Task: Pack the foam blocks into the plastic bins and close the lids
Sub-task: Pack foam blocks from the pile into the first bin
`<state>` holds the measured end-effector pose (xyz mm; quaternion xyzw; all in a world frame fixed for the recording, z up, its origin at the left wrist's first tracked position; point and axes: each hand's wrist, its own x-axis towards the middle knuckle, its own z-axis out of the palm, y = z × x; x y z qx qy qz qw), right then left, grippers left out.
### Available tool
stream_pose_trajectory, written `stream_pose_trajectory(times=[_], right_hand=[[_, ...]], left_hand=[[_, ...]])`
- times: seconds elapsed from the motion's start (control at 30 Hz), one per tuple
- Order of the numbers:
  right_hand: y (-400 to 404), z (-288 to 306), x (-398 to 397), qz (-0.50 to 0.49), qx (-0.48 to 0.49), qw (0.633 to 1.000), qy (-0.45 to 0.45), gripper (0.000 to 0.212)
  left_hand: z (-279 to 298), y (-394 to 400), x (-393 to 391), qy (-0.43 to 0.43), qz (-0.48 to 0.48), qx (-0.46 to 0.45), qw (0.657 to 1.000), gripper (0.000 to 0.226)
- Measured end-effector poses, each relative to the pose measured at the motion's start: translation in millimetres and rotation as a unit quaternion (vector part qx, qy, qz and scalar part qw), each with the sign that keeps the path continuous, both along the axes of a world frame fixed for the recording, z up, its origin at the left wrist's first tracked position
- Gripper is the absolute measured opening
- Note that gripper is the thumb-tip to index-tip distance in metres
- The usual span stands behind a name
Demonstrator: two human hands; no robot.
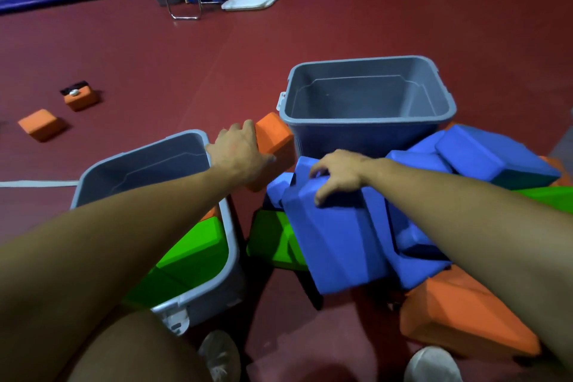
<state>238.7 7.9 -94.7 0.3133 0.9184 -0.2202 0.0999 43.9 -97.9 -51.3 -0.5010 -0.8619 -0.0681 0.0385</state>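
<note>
foam blocks [483, 161] in blue, green and orange are heaped on the red floor [155, 56] beside an empty grey bin [369, 133]. an orange block [274, 141] is grasped by the left hand [240, 153], wedged between that bin and a nearer bin [231, 245] holding green blocks [198, 245]. a blue block [335, 242] atop the heap is gripped by the right hand [339, 174]. two stray orange blocks [42, 125] lie well apart at the left.

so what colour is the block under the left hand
Orange: the left hand grips an orange foam block, seen clearly in the head view.
</note>
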Motion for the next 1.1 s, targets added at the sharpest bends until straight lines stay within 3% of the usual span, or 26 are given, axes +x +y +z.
stream_pose_trajectory(times=[0.13,0.3,0.43,0.57,0.73,0.9,1.1], right_hand=[[20,8,19,-0.153,0.084,0.979,0.106,0.071],[23,16,21,-0.325,0.219,0.889,0.238,0.068],[18,20,4,-0.393,0.202,0.829,0.344,0.071],[2,24,-42,-0.343,0.185,0.817,0.425,0.074],[-36,23,-124,-0.217,0.185,0.828,0.483,0.072],[-62,11,-200,-0.135,0.218,0.835,0.486,0.070],[-46,-9,-253,-0.052,0.242,0.872,0.423,0.076]], left_hand=[[13,2,-3,0.014,-0.001,0.083,0.996,0.070],[31,1,-20,0.056,0.024,0.133,0.989,0.072],[42,-9,-42,0.041,0.092,0.144,0.984,0.069],[38,-35,-79,0.047,0.136,0.127,0.981,0.071],[36,-81,-159,0.078,0.142,0.098,0.982,0.069],[26,-120,-245,0.103,0.118,0.050,0.986,0.082],[-1,-142,-305,0.053,0.081,0.003,0.995,0.081]])
